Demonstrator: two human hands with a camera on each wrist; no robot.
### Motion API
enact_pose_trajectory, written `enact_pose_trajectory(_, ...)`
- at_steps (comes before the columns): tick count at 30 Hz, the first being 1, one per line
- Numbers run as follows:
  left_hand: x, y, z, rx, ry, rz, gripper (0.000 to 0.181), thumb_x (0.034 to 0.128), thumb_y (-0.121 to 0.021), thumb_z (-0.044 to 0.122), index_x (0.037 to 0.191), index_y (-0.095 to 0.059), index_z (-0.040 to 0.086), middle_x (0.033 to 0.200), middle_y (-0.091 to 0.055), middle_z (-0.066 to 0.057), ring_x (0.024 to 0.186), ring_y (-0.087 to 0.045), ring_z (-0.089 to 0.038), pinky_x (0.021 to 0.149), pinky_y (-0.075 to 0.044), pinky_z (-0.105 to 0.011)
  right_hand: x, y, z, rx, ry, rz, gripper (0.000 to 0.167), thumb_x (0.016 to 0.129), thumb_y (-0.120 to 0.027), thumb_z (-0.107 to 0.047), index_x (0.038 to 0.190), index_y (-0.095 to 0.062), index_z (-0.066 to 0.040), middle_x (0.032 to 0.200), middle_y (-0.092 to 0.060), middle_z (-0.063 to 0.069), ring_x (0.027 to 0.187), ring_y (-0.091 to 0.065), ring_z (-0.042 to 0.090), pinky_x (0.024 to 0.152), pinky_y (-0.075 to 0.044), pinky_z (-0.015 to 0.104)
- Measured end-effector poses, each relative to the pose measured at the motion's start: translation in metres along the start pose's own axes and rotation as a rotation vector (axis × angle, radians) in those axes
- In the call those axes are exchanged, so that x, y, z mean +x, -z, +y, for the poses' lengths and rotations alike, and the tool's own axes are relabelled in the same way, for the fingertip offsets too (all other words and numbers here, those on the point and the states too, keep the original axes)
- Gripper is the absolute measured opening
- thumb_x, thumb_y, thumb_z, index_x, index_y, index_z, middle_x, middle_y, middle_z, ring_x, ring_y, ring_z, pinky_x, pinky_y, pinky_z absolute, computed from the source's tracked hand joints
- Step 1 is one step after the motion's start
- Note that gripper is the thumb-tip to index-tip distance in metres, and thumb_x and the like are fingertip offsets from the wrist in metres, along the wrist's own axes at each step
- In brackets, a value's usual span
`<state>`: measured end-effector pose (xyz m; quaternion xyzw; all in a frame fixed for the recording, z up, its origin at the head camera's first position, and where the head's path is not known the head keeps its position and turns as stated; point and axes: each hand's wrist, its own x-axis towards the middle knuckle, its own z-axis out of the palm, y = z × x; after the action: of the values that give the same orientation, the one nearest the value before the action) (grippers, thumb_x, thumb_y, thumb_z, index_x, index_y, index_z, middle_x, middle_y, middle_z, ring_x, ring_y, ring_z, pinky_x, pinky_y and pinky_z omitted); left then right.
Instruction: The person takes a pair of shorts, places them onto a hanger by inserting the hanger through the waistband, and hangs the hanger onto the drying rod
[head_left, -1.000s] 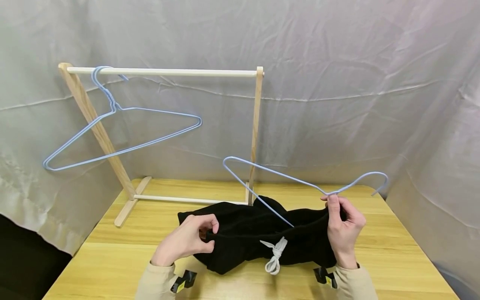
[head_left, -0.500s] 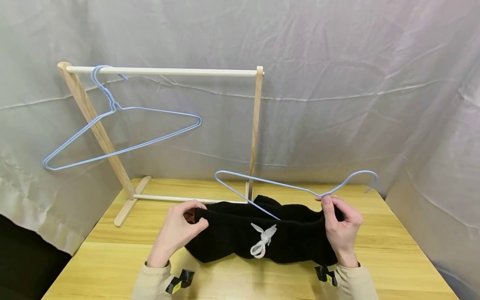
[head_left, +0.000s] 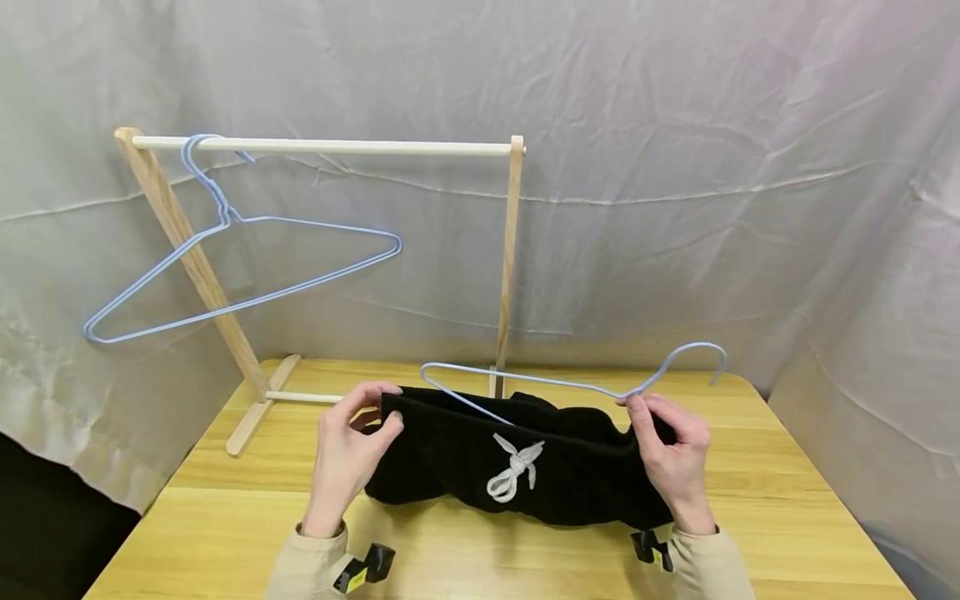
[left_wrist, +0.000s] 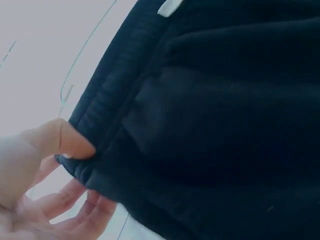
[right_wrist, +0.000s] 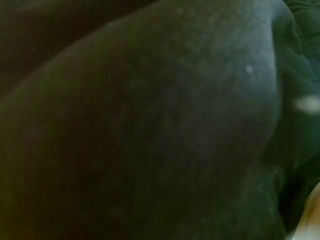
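Observation:
Black drawstring pants [head_left: 577,471], their leg length hidden in the bunching, are held with the waistband stretched between both hands. A pale grey bow [head_left: 516,468] hangs at the waist. My left hand [head_left: 352,450] pinches the waistband's left corner, thumb on the outer face, as the left wrist view also shows. With my right hand [head_left: 671,442] I grip the waistband's right end together with the neck of a light blue wire hanger [head_left: 540,380]. The hanger's hook points right, its left corner stands above the waistband, and its lower part is hidden in the pants. Dark cloth fills the right wrist view.
Behind, on the left of the wooden table [head_left: 210,533], stands a wooden rack [head_left: 330,147]. More light blue hangers [head_left: 247,310] hang from its rail near the left end. The rack's right post [head_left: 510,250] rises just behind the held hanger. Grey curtains [head_left: 675,267] surround the table.
My left hand has risen, going from a loose curl at the cloth to a pinch on the waistband's corner. The waistband is lifted and straighter. The hanger has shifted left and sunk lower into the pants.

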<state>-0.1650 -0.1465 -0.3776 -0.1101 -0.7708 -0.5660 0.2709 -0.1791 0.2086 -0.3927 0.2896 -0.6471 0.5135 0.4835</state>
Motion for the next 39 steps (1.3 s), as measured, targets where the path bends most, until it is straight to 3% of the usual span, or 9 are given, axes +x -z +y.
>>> enact_pose_trajectory(3, 0.0, -0.002, 0.002, -0.05, -0.025, 0.046, 0.034, 0.079, -0.067, -0.016, 0.105, -0.072, 0.005, 0.099, -0.069, -0.006, 0.09, -0.063, -0.001, 0.082, -0.054, -0.013, 0.0, 0.0, 0.001, -0.012, 0.003, -0.027, 0.021, 0.081, -0.061, 0.022, 0.078, -0.074, 0.005, 0.085, -0.076, 0.0, 0.084, -0.069, -0.001, 0.079, -0.052, 0.012)
enact_pose_trajectory(9, -0.001, -0.004, 0.006, -0.127, -0.06, 0.1, 0.041, 0.0814, -0.068, -0.017, 0.118, -0.069, 0.002, 0.099, -0.068, 0.01, 0.093, -0.065, 0.001, 0.085, -0.054, -0.012, -0.001, 0.002, 0.003, 0.003, 0.003, -0.085, 0.024, 0.079, -0.061, 0.025, 0.081, -0.075, 0.005, 0.081, -0.075, 0.009, 0.086, -0.07, 0.001, 0.081, -0.053, 0.013)
enact_pose_trajectory(15, 0.0, -0.002, 0.007, -0.203, -0.066, 0.086, 0.042, 0.0828, -0.071, -0.015, 0.123, -0.064, -0.004, 0.101, -0.072, 0.016, 0.097, -0.067, 0.001, 0.087, -0.054, -0.014, -0.001, 0.002, 0.004, 0.003, 0.016, -0.113, 0.021, 0.077, -0.061, 0.026, 0.08, -0.073, 0.009, 0.08, -0.074, 0.01, 0.087, -0.07, 0.0, 0.081, -0.053, 0.013)
enact_pose_trajectory(24, 0.0, -0.002, 0.003, -0.203, -0.09, 0.044, 0.038, 0.0809, -0.071, -0.017, 0.117, -0.067, -0.008, 0.109, -0.07, 0.019, 0.098, -0.066, 0.003, 0.087, -0.053, -0.012, -0.002, 0.002, 0.006, 0.004, 0.062, -0.176, 0.016, 0.082, -0.065, 0.018, 0.08, -0.073, 0.005, 0.078, -0.073, 0.012, 0.084, -0.069, 0.0, 0.08, -0.052, 0.011)
enact_pose_trajectory(28, 0.0, 0.0, 0.004, -0.182, -0.063, 0.018, 0.036, 0.0822, -0.072, -0.014, 0.116, -0.07, -0.004, 0.106, -0.072, 0.017, 0.096, -0.068, 0.003, 0.086, -0.052, -0.011, -0.003, 0.001, 0.006, -0.011, 0.071, -0.207, 0.016, 0.083, -0.067, 0.015, 0.08, -0.074, 0.001, 0.076, -0.072, 0.013, 0.082, -0.068, 0.003, 0.079, -0.05, 0.011)
enact_pose_trajectory(32, -0.001, -0.001, 0.004, -0.103, -0.071, -0.01, 0.034, 0.0821, -0.075, -0.009, 0.114, -0.073, 0.002, 0.101, -0.077, 0.0, 0.095, -0.067, 0.005, 0.086, -0.05, -0.011, -0.004, -0.003, 0.004, -0.032, 0.092, -0.231, 0.013, 0.084, -0.068, 0.012, 0.082, -0.074, 0.0, 0.074, -0.071, 0.012, 0.079, -0.067, 0.004, 0.078, -0.05, 0.012)
enact_pose_trajectory(35, -0.002, -0.004, 0.002, -0.001, -0.145, -0.04, 0.034, 0.0813, -0.077, -0.005, 0.113, -0.075, 0.006, 0.1, -0.078, -0.01, 0.096, -0.067, 0.003, 0.087, -0.05, -0.012, -0.006, -0.01, 0.001, -0.055, 0.101, -0.262, 0.011, 0.087, -0.069, 0.007, 0.083, -0.075, -0.001, 0.074, -0.072, 0.009, 0.078, -0.067, 0.005, 0.078, -0.05, 0.012)
enact_pose_trajectory(39, -0.004, -0.011, 0.0, 0.097, -0.294, -0.115, 0.035, 0.0836, -0.076, -0.004, 0.115, -0.074, 0.01, 0.107, -0.078, -0.008, 0.101, -0.072, -0.012, 0.091, -0.051, -0.016, -0.01, -0.021, -0.005, -0.098, 0.107, -0.305, 0.009, 0.088, -0.071, 0.003, 0.086, -0.076, -0.004, 0.075, -0.072, 0.006, 0.075, -0.068, 0.009, 0.078, -0.051, 0.014)
